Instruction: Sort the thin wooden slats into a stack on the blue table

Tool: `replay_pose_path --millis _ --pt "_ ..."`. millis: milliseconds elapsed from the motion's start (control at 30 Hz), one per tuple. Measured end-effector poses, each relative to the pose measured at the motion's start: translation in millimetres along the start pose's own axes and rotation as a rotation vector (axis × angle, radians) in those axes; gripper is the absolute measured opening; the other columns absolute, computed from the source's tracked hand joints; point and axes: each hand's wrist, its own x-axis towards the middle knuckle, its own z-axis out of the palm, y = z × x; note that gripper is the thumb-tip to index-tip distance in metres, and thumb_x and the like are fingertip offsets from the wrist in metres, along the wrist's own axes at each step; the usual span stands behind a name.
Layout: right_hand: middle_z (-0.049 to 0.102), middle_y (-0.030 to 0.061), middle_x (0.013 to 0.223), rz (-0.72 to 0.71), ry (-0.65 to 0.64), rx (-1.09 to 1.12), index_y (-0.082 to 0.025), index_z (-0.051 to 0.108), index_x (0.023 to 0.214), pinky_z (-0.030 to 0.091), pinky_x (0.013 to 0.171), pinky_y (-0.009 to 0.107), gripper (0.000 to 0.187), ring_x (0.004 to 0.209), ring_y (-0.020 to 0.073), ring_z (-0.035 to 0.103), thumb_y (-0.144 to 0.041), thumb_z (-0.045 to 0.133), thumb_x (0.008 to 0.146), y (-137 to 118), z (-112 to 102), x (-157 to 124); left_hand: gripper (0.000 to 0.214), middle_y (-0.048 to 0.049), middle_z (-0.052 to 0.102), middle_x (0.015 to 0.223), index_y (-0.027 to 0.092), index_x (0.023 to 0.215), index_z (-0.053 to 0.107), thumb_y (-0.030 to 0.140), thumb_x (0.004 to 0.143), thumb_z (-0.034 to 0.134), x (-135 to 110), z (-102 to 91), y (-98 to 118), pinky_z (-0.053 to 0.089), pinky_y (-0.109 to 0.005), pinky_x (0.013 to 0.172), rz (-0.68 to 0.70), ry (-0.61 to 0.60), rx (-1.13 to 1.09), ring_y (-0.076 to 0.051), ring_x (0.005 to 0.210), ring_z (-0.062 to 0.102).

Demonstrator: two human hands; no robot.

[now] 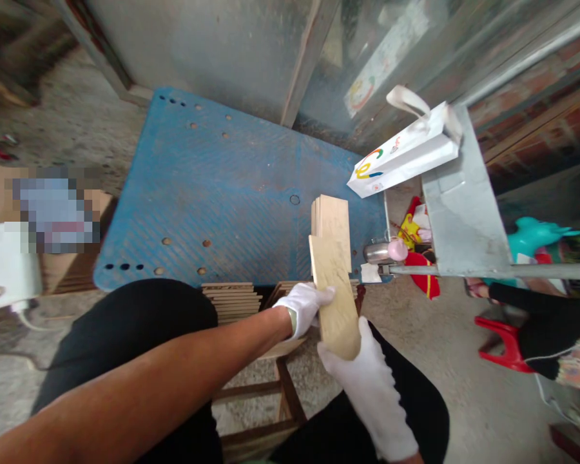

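The white-gloved right hand (352,361) grips the near end of a long, pale wooden board (337,290), the white-gloved left hand (305,304) clasping its left edge; beyond, a pale rectangular wooden stack (336,216) rests on the blue plastic surface (232,174), near a white paper bag (408,154)

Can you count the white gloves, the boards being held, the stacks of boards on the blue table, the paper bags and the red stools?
White gloves: 2, on the left hand and right hand
Held board: 1
Stack of boards on the blue table: 1
Paper bag: 1, not counting its reflection
Red stool: 1
Total: 6
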Motion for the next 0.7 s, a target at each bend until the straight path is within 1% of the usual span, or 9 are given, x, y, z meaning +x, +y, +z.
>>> replay_pose_path --millis 33,100,233,333,433,500,567,633,700 --pt "0.064 0.0162 0.108 0.007 0.007 0.014 -0.026 0.051 0.131 0.051 0.069 0.045 0.091 0.082 0.0328 0.067 -0.069 0.067 0.052 1.0 0.1 4.9 0.034 -0.015 0.069 0.108 0.007 0.113 0.06 0.028 0.088 0.054 -4.8 -0.6 4.8 0.057 -0.028 0.067 0.016 0.018 0.048 -0.019 0.083 0.069" --pt "0.061 0.0181 0.117 -0.03 0.047 0.094 -0.023 0.047 0.136 0.052 0.076 0.045 0.096 0.092 0.0334 0.066 -0.07 0.066 0.054 0.5 -3.4 19.4 0.031 -0.0117 0.071 0.105 0.009 0.109 0.063 0.03 0.088 0.055 -13.6 -1.2 14.4 0.055 -0.024 0.067 0.06 0.053 0.186 -0.017 0.083 0.069" --pt "0.058 0.0148 0.124 -0.156 0.13 0.354 -0.021 0.038 0.142 0.052 0.086 0.037 0.098 0.108 0.0283 0.061 -0.066 0.066 0.06 -14.1 -22.0 52.9 0.029 -0.0072 0.073 0.092 0.013 0.097 0.07 0.035 0.085 0.056 -27.3 0.0 23.3 0.049 -0.022 0.06 0.142 0.123 0.609 -0.016 0.079 0.067" --pt "0.059 0.0136 0.122 -0.21 0.105 0.529 -0.018 0.032 0.144 0.053 0.085 0.033 0.1 0.109 0.0257 0.06 -0.063 0.068 0.061 -31.2 -39.5 68.7 0.032 -0.0051 0.072 0.081 0.014 0.091 0.072 0.039 0.086 0.052 -34.7 2.6 19.4 0.044 -0.021 0.055 0.192 0.076 0.8 -0.015 0.07 0.064" --pt "0.06 0.0123 0.122 -0.267 0.084 0.595 -0.018 0.03 0.144 0.052 0.089 0.036 0.099 0.109 0.0254 0.06 -0.064 0.065 0.064 -42.6 -53.5 73.0 0.03 -0.0013 0.069 0.074 0.017 0.089 0.073 0.038 0.086 0.051 -39.0 5.1 11.2 0.042 -0.02 0.055 0.231 0.011 0.87 -0.012 0.065 0.06" --pt "0.058 0.0133 0.124 -0.259 0.108 0.559 -0.016 0.032 0.144 0.047 0.096 0.039 0.098 0.111 0.0265 0.058 -0.065 0.065 0.064 -45.1 -59.4 71.0 0.03 0.0003 0.068 0.072 0.018 0.09 0.073 0.038 0.087 0.051 -39.9 5.4 5.8 0.041 -0.019 0.057 0.268 -0.016 0.915 -0.012 0.064 0.057" --pt "0.058 0.0137 0.123 -0.225 0.121 0.544 -0.015 0.038 0.14 0.043 0.101 0.042 0.092 0.112 0.0267 0.057 -0.065 0.064 0.066 -44.3 -62.4 66.8 0.031 0.0009 0.067 0.072 0.019 0.094 0.072 0.039 0.087 0.05 -40.2 4.3 1.7 0.041 -0.019 0.058 0.306 -0.049 0.951 -0.011 0.065 0.056" --pt "0.061 0.0117 0.118 -0.24 0.092 0.611 -0.017 0.045 0.133 0.044 0.1 0.041 0.08 0.108 0.0249 0.059 -0.064 0.06 0.07 -40.9 -62.8 62.5 0.032 0.0009 0.066 0.073 0.021 0.103 0.071 0.039 0.088 0.048 -40.8 2.4 -0.6 0.04 -0.02 0.059 0.331 -0.075 1.012 -0.012 0.065 0.055" --pt "0.063 0.0096 0.113 -0.264 0.076 0.661 -0.019 0.05 0.128 0.049 0.093 0.037 0.072 0.103 0.0227 0.061 -0.063 0.059 0.072 -35.0 -61.2 59.2 0.035 0.0011 0.066 0.072 0.024 0.111 0.068 0.039 0.09 0.045 -41.6 0.5 -1.8 0.04 -0.02 0.059 0.342 -0.102 1.098 -0.013 0.065 0.056"
